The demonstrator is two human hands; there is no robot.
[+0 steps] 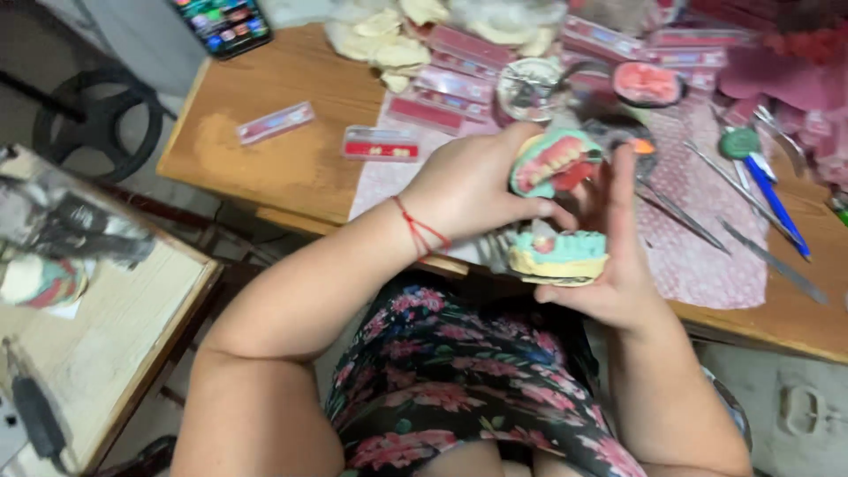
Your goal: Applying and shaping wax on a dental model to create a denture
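My left hand (468,185), with a red thread round the wrist, grips the upper half of a dental model (552,161): pale green base, pink gum, a row of teeth. Just below it my right hand (609,265) cradles the lower half of the model (558,256), a green and cream plaster cast, held open like a hinged jaw. Both hands hover over the near edge of a wooden table (283,150), above my lap in a flowered dress.
Flat pink boxes of teeth (380,143) and another (276,122) lie on the table. Metal instruments (685,216), a blue pen (777,208), a round glass dish (530,88) and a pink cast (647,84) lie beyond. A phone (223,22) sits far left. A side bench (97,318) stands at left.
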